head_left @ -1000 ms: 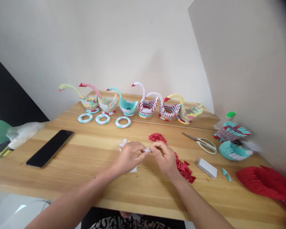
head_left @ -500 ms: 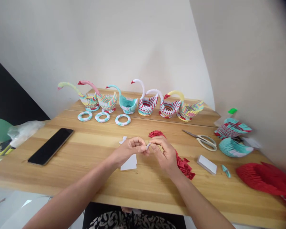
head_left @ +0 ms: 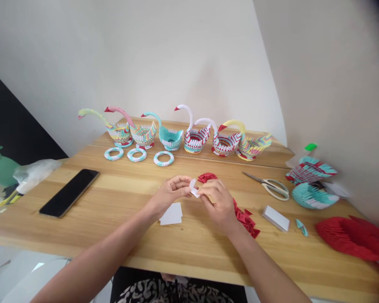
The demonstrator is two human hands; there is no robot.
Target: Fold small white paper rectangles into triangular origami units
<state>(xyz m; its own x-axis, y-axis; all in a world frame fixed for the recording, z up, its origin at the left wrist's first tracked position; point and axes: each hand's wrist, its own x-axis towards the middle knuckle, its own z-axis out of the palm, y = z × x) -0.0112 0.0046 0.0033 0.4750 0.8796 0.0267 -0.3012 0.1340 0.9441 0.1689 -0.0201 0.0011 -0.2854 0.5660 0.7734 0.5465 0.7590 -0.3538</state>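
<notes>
Over the middle of the wooden table (head_left: 120,235), head view: both hands meet just above the surface. Left hand (head_left: 169,195) has its fingers curled in, thumb and fingertips pinched on the left edge of a small white paper piece (head_left: 194,188). Right hand (head_left: 219,202) is curled too, fingertips pinching the same piece from the right side. Paper is partly folded and held off the table between the two hands.

Under the left hand lie flat white paper sheets (head_left: 172,214), resting on the table. Just beside and behind the right hand sits a pile of red folded pieces (head_left: 244,219), with more red ones (head_left: 206,176) past the fingertips. Right of that: a white paper stack (head_left: 275,218), a small teal folded piece (head_left: 301,227), scissors (head_left: 270,184). Far right edge has a red folded-paper body (head_left: 353,240) and two teal partly built bodies (head_left: 312,185).

Along the back runs a row of paper swans (head_left: 183,136), with three paper rings (head_left: 137,155) in front of them. A black phone (head_left: 69,192) lies face up at left, well apart from the hands. A clear plastic bag (head_left: 34,170) sits at the left table edge.
</notes>
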